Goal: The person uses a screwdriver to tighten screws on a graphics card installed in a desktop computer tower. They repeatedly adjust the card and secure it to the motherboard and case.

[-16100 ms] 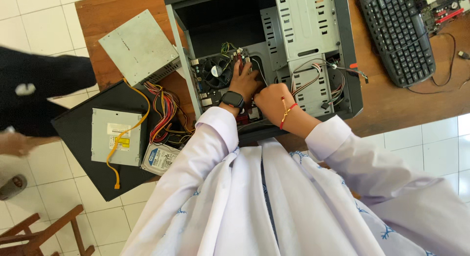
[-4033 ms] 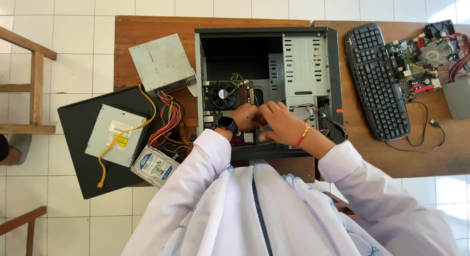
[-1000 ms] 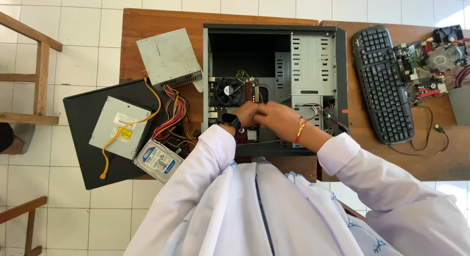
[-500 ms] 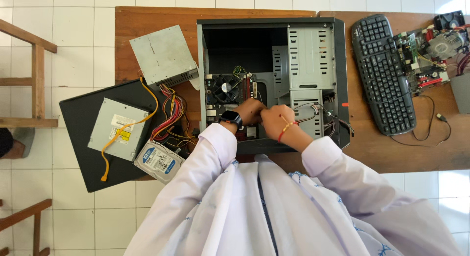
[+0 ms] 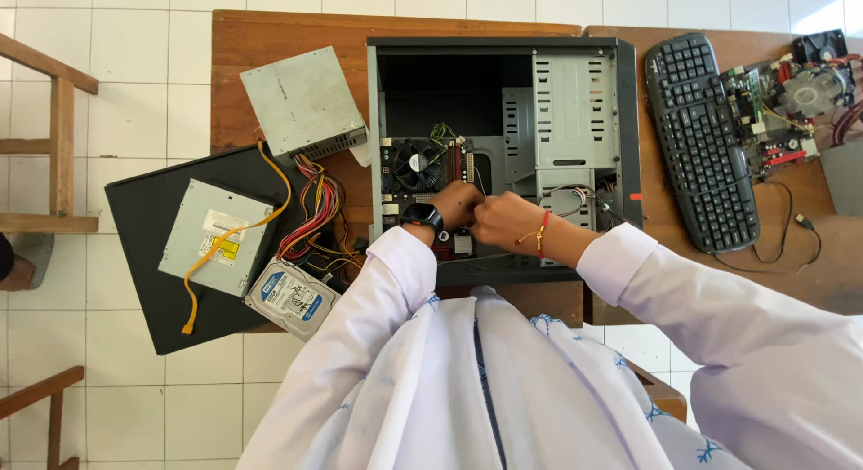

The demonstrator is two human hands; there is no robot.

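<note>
An open black computer case (image 5: 629, 119) lies on its side on a wooden table (image 5: 288, 34). Inside it are a motherboard (image 5: 449, 160) with a black cooling fan (image 5: 413, 164) and a grey drive cage (image 5: 571, 101). My left hand (image 5: 454, 203), with a black watch at the wrist, is curled over the near edge of the motherboard. My right hand (image 5: 499, 220), with a red bracelet, meets it fingertip to fingertip. The fingers pinch together at one spot, and what lies between them is hidden. Loose wires (image 5: 575, 193) run just right of my hands.
A grey power supply (image 5: 301, 101) with a coloured cable bundle (image 5: 319, 209) sits left of the case. An optical drive (image 5: 216, 236) and a hard drive (image 5: 292, 297) rest on a black side panel (image 5: 148, 281). A keyboard (image 5: 701, 142) and a bare circuit board (image 5: 787, 97) lie right. A wooden chair (image 5: 58, 146) stands at far left.
Both hands stay together at the same spot on the motherboard. My right forearm has swung outward to the right, and the view has shifted slightly.
</note>
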